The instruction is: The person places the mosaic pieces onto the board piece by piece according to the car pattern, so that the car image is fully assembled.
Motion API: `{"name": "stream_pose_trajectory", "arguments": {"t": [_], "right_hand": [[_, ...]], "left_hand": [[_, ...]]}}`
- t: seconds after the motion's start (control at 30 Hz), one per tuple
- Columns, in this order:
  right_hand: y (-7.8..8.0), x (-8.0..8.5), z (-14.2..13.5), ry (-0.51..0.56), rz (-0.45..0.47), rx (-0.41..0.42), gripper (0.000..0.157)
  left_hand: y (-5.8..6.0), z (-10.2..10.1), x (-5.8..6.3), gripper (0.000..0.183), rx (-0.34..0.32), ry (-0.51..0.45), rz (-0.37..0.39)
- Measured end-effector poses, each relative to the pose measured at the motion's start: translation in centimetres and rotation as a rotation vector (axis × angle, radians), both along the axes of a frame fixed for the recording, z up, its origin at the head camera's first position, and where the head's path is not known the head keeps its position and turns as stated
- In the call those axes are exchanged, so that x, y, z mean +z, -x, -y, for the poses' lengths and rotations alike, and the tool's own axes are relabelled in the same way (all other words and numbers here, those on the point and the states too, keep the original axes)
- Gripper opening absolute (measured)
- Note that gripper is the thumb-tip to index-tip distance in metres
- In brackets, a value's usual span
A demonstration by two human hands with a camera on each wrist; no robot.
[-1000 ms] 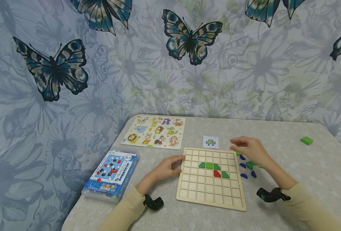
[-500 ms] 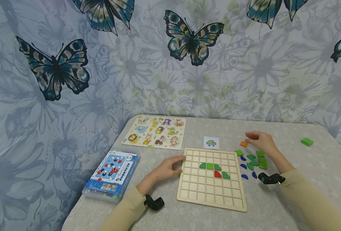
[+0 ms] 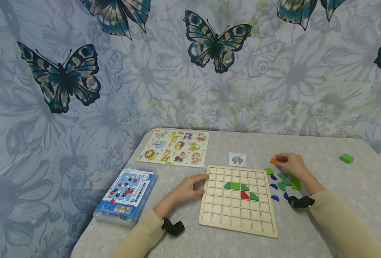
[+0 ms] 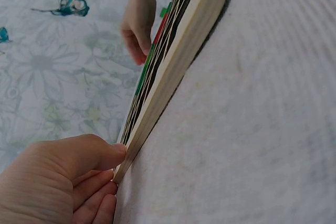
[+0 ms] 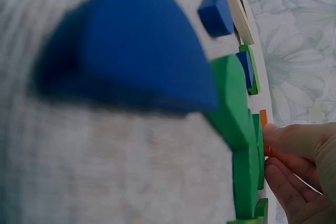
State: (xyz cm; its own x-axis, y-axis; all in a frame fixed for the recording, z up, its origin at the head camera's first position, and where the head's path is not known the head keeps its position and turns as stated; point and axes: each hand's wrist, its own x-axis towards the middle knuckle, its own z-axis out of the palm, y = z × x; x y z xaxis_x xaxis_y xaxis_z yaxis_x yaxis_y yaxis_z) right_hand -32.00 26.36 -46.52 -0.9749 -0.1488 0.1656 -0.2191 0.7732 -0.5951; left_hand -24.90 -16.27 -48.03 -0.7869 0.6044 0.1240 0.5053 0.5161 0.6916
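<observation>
My left hand rests at the left edge of the square wooden grid board, thumb and fingertips touching the rim. In the left wrist view the thumb lies against the board's side near a corner. On the board sit a green square, green quarter-round pieces and a red quarter-round piece. Beyond the board's right corner my right hand pinches a small orange block. The right wrist view shows the thumb on the orange block, with the fingers partly behind it.
Blue half-round pieces and several green pieces lie right of the board. A pattern card lies behind it. An animal puzzle and a boxed set are on the left, a green block far right.
My right hand first moved right, away from the board's corner, uncovering the orange block and green pieces. It has since come down to the orange block and pinched it. The left hand stays.
</observation>
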Motion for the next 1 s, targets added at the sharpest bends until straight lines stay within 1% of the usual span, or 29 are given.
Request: {"name": "stream_pose_trajectory", "arguments": {"t": [0.13,0.27,0.37,0.47,0.57,0.7,0.8,0.87,1.0], "right_hand": [[0.0,-0.3,-0.1,-0.023,-0.033,0.011,0.034],[-0.1,-0.2,-0.1,-0.032,-0.016,0.010,0.035],[-0.4,0.5,0.2,-0.019,-0.016,0.028,0.035],[-0.7,1.7,0.6,-0.011,-0.056,0.065,0.035],[-1.1,2.8,1.3,0.004,-0.066,0.101,0.036],[-2.1,3.9,2.7,0.051,-0.040,0.139,0.038],[-3.2,4.3,4.2,0.093,-0.028,0.183,0.039],[-4.0,4.4,5.4,0.129,-0.025,0.231,0.038],[-6.0,4.3,7.8,0.165,-0.026,0.337,0.036]], "left_hand": [[0.0,-0.1,-0.1,0.057,-0.007,-0.010,-0.006],[-0.1,-0.1,-0.1,0.057,-0.001,-0.008,0.010],[-0.1,-0.2,-0.1,0.058,0.009,-0.001,0.014],[0.0,-0.2,0.0,0.057,0.014,-0.001,0.005],[0.0,-0.2,0.0,0.057,0.012,-0.006,0.000],[-0.1,0.0,-0.1,0.058,0.005,-0.006,0.003],[-0.1,0.1,-0.2,0.057,-0.001,-0.008,0.001],[-0.1,0.1,-0.2,0.057,0.000,-0.008,0.003],[0.0,0.0,-0.1,0.057,0.001,-0.011,-0.001]]}}
